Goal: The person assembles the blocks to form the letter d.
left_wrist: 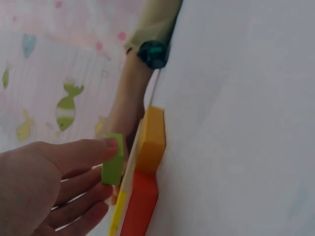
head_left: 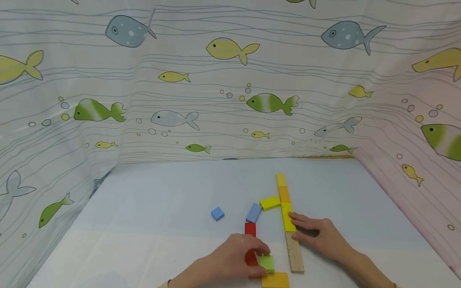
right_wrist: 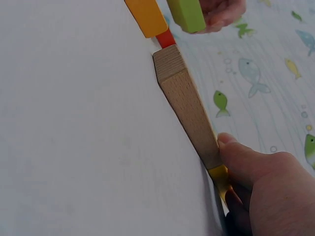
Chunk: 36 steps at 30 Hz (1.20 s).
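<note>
Between thumb and fingers my left hand [head_left: 234,254] pinches a light green block [head_left: 267,264], just above the orange-yellow block [head_left: 275,281] in the head view. Red blocks [head_left: 250,229] lie partly hidden under that hand. My right hand [head_left: 325,236] rests beside the straight row, its fingertips touching a bright yellow block [head_left: 287,216]. The right thumb lies near where this block meets a long plain wooden block [head_left: 295,255]. In the right wrist view, the wooden block [right_wrist: 189,105] stretches from the thumb towards the green block [right_wrist: 187,14].
An orange block [head_left: 284,194] and a yellow one [head_left: 281,179] continue the row away from me. A tilted yellow block [head_left: 270,203] and a blue block [head_left: 254,213] curve towards the red ones. A small blue block [head_left: 217,213] lies apart. Fish-patterned curtains [head_left: 216,120] enclose the table.
</note>
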{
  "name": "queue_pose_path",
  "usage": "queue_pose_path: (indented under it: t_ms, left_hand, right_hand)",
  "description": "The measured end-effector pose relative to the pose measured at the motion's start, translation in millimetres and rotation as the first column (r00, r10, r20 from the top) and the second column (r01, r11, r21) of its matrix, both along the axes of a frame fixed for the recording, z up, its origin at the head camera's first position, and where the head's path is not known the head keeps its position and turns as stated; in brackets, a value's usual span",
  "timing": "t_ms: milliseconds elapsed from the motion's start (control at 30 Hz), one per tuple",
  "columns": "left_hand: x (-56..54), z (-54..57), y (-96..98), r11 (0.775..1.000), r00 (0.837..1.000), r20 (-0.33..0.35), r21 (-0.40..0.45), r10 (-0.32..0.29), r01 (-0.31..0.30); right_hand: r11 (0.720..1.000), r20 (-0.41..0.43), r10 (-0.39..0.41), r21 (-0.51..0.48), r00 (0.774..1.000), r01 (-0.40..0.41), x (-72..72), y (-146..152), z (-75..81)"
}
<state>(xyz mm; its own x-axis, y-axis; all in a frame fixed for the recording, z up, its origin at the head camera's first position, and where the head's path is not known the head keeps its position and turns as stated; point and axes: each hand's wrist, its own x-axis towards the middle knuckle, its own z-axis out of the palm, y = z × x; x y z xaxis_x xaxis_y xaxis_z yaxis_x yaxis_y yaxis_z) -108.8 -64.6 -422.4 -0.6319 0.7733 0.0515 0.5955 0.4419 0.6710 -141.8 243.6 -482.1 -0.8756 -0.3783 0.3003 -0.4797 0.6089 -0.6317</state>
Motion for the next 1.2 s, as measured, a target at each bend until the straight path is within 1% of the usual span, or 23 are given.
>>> queue_pose_path:
  t_ms: [67,267,367,467,600,867,1200]
  left_hand:
    - [4.2,-0.4,9.2,1.0,1.0,0.019,-0.014,-0.023,0.023]
    - [10.3,-3.3,32.0,0.997,0.997,0.011,-0.018,-0.073,0.073]
    - [12.3,-5.7,41.4,0.996,0.996,0.05,-0.034,-0.076,0.078]
    - [14.3,-8.1,48.6,0.996,0.992,0.106,-0.036,-0.072,0.076]
    - [16.7,-9.8,54.0,0.997,0.989,0.13,-0.021,-0.066,0.069]
    - [18.6,-16.4,57.5,0.993,0.993,0.064,-0.055,-0.098,0.101]
    - [16.8,-19.7,56.9,0.988,0.991,0.038,-0.091,-0.125,0.128]
  right_hand:
    - [1.0,0.003,-0.003,0.003,1.0,0.003,0.2,0,0.6]
    - [1.0,0.0,0.001,-0.004,1.0,-0.001,0.3,-2,1.5]
    - [1.0,-0.008,0.005,-0.01,1.0,-0.006,0.4,-2,1.2]
    - [1.0,-0.007,0.006,-0.016,1.0,-0.007,0.7,-2,1.2]
    - [1.0,0.001,0.004,-0.012,1.0,-0.004,1.1,-1,1.6]
    - [1.0,0.017,-0.006,0.002,1.0,0.006,1.9,-1,3.0]
    - [1.0,0.019,-0.012,0.017,1.0,0.012,1.4,-1,3.1]
